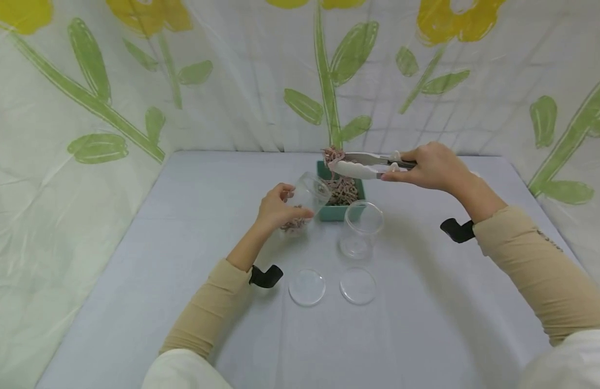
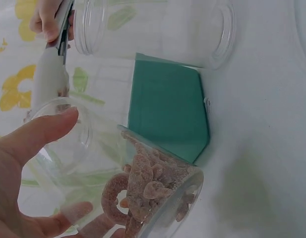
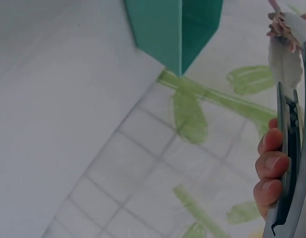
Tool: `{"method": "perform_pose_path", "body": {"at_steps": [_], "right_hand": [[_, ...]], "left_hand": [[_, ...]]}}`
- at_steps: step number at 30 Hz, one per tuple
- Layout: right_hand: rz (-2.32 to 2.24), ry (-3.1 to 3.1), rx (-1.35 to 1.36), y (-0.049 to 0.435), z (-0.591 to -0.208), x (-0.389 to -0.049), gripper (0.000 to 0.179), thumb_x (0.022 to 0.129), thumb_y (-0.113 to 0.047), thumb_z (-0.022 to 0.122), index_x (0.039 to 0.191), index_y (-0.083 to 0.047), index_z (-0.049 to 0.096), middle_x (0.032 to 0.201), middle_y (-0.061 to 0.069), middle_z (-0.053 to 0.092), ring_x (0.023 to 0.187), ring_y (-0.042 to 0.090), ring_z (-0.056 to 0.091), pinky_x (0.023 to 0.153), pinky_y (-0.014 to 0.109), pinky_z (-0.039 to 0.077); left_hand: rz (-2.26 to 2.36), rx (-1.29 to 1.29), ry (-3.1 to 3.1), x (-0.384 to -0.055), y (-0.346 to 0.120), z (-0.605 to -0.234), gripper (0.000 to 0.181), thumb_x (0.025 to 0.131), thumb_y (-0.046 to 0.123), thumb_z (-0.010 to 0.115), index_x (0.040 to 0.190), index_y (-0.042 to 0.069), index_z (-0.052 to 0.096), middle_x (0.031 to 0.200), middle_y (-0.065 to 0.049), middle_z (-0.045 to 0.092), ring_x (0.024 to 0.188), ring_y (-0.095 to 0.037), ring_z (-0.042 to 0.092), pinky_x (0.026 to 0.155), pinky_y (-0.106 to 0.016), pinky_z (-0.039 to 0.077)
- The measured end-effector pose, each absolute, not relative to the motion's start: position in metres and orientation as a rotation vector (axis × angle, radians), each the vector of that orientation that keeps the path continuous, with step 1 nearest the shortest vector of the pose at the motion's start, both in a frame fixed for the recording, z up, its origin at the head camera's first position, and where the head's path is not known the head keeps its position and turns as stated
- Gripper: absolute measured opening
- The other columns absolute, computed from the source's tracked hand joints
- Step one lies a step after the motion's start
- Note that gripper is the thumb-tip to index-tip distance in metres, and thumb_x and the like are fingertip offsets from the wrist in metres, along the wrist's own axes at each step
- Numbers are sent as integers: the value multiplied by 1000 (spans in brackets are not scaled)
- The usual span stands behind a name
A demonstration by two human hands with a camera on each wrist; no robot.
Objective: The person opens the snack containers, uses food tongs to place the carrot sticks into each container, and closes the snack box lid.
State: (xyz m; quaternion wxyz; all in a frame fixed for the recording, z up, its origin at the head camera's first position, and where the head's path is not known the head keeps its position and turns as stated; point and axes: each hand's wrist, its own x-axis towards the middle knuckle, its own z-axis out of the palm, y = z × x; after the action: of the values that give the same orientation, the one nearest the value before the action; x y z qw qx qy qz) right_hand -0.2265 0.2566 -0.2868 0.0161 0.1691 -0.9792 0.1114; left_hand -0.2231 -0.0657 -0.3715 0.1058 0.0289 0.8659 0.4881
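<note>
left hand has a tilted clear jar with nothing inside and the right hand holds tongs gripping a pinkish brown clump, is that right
Not quite: the jar isn't empty. The left hand has a tilted clear jar with pinkish brown pieces inside, as the left wrist view shows. The right hand does hold tongs gripping a pinkish brown clump.

L hand: gripped w/ thumb opp. fingers.
R hand: gripped w/ fingers curled.
Arms: both extended fwd., R farther.
</note>
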Motion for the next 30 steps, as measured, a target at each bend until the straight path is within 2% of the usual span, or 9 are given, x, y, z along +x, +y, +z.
{"method": "perform_pose_path", "body": {"at_steps": [5,7,9,12,15,17,20,24,30], "right_hand": [[468,-3052,520,248,-284,-222,62,83,-49,74,121,0,67,66,7,60,57,21,44,54,32,35],[482,-3052,550,244,-285,-221,52,83,-48,74,107,-3,73,65,7,57,56,19,43,54,32,35],[461,-3040,600,242,-286,-221,39,83,-46,74,86,-7,70,62,5,53,54,18,41,53,30,34],[407,-3021,673,240,-288,-220,35,83,-43,75,78,-11,65,58,0,47,52,16,39,52,29,32],[372,-2999,745,240,-290,-221,34,82,-41,77,91,-9,73,58,-2,48,52,15,39,52,29,33],[343,-2979,808,240,-291,-222,42,81,-42,77,102,-6,74,58,-3,50,51,14,40,52,29,34],[247,-2941,921,239,-291,-225,43,80,-43,77,101,-6,75,55,-3,49,49,13,39,50,30,35],[75,-2917,1011,232,-288,-226,47,78,-45,77,103,-5,75,54,-1,52,48,13,44,49,33,42],[-104,-2871,1123,209,-281,-228,59,77,-52,76,108,-2,73,65,7,66,50,19,56,50,38,50]], "left_hand": [[1450,72,2547,-224,-64,-371,75,73,23,86,135,4,49,138,-16,53,130,-33,44,104,-48,40],[1467,66,2538,-224,-64,-371,75,73,23,86,135,4,49,138,-16,52,131,-32,43,104,-48,39],[1489,66,2533,-224,-64,-372,75,72,22,86,135,4,49,139,-16,52,132,-32,42,105,-47,39],[1522,77,2540,-223,-63,-373,75,71,22,87,134,3,49,138,-16,52,132,-32,43,106,-47,38],[1545,91,2551,-223,-63,-376,77,71,20,88,135,2,50,138,-14,53,132,-31,43,106,-46,38],[1542,98,2564,-223,-63,-378,77,70,20,89,135,3,50,137,-12,53,132,-31,43,106,-46,38],[1523,129,2597,-223,-64,-381,79,68,20,90,135,4,52,138,-10,54,131,-30,43,106,-45,38],[1477,213,2675,-222,-64,-382,80,64,20,92,134,7,54,139,-9,54,129,-30,46,105,-45,38],[1447,326,2686,-219,-62,-380,81,63,20,92,133,8,55,138,-9,55,128,-30,47,104,-46,39]]}}
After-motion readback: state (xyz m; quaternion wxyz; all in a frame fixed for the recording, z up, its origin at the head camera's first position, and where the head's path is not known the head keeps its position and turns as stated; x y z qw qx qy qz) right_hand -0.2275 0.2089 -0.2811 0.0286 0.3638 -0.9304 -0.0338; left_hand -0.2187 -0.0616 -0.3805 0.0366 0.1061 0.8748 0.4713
